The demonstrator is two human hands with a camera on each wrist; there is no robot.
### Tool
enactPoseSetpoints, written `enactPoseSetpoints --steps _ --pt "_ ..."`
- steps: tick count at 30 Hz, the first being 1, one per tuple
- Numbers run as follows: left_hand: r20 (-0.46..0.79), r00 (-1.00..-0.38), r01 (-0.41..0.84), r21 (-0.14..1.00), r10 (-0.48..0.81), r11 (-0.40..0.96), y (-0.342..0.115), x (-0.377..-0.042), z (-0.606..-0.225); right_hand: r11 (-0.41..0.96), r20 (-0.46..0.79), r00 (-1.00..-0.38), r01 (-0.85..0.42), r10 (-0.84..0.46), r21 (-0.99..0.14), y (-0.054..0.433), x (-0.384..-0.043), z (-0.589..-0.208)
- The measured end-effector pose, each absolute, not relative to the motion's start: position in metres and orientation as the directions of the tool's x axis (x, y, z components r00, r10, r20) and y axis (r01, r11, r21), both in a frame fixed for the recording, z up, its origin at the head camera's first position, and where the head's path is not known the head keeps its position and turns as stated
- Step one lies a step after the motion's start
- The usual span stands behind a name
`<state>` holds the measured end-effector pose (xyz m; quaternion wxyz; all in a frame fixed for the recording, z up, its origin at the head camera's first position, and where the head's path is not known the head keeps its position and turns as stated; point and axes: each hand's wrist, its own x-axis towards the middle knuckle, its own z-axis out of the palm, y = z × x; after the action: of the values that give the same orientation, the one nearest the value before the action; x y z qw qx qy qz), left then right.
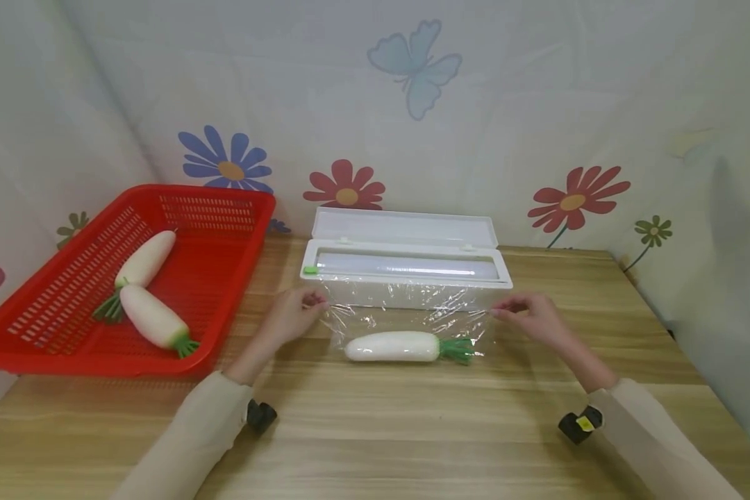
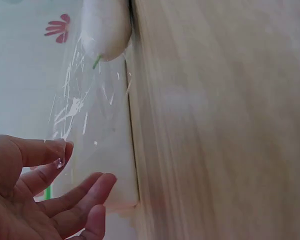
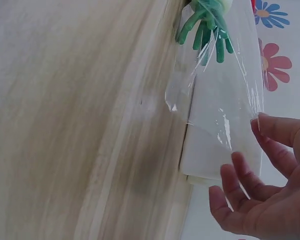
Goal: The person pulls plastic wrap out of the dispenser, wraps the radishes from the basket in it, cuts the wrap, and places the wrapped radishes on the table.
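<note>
A sheet of clear plastic wrap [image 1: 412,316] stretches from the white wrap dispenser [image 1: 406,283] toward the front. My left hand [image 1: 292,314] pinches its left edge between thumb and index finger, the other fingers loosely bent in the left wrist view. On the opposite edge, my right hand [image 1: 531,316] pinches the film in the same manner. A white radish [image 1: 392,346] with green stems [image 1: 456,349] lies crosswise on the table, with the film over it. Within the dispenser, whose lid [image 1: 406,228] is raised, sits a roll of film [image 1: 406,266].
To the left stands a red plastic basket [image 1: 225,305] holding two more white radishes [image 1: 146,257]. A small green slider [image 1: 310,270] sits at the dispenser's left end. Behind the wooden table [image 1: 412,437] hangs a flower-printed cloth [image 1: 469,167].
</note>
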<state>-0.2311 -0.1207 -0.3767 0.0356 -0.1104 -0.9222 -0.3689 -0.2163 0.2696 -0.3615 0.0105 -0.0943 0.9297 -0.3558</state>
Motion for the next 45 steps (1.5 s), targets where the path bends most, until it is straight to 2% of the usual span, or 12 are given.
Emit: enactPoseSetpoints --steps 4,14,22,27,31,34,41,45 --pt "0.067 -0.986 0.157 0.698 0.155 0.699 -0.121 -0.237 -0.379 0.717 0.014 -0.981 -0.150 -0.193 -0.681 0.270 -0.221 -0.363" --pt "-0.029 -0.989 0.053 0.854 0.148 0.518 -0.123 -0.247 -0.388 0.639 -0.049 -0.968 -0.125 -0.247 -0.759 0.279 -0.228 -0.370" --pt "0.059 -0.989 0.113 0.898 0.138 0.426 -0.125 -0.245 -0.386 0.524 -0.073 -0.971 -0.058 -0.226 -0.850 0.280 -0.229 -0.369" --pt "0.076 -0.989 0.125 0.894 0.129 0.429 -0.126 -0.243 -0.385 0.501 -0.071 -0.981 -0.031 -0.182 -0.865 0.278 -0.231 -0.370" --pt "0.097 -0.987 0.144 0.892 0.129 0.428 -0.125 -0.242 -0.385 0.466 -0.064 -0.978 -0.036 -0.197 -0.884 0.279 -0.230 -0.370" --pt "0.110 -0.986 0.154 0.893 0.127 0.422 -0.124 -0.242 -0.385 0.502 -0.053 -0.979 -0.055 -0.199 -0.863 0.283 -0.229 -0.369" --pt "0.120 -0.992 0.127 0.879 0.046 0.460 -0.127 -0.239 -0.380 0.635 0.050 -0.996 -0.082 -0.068 -0.768 0.285 -0.230 -0.359" --pt "0.155 -0.987 0.117 0.873 -0.041 0.473 -0.129 -0.238 -0.377 0.655 0.130 -0.987 -0.162 -0.098 -0.738 0.271 -0.233 -0.349"
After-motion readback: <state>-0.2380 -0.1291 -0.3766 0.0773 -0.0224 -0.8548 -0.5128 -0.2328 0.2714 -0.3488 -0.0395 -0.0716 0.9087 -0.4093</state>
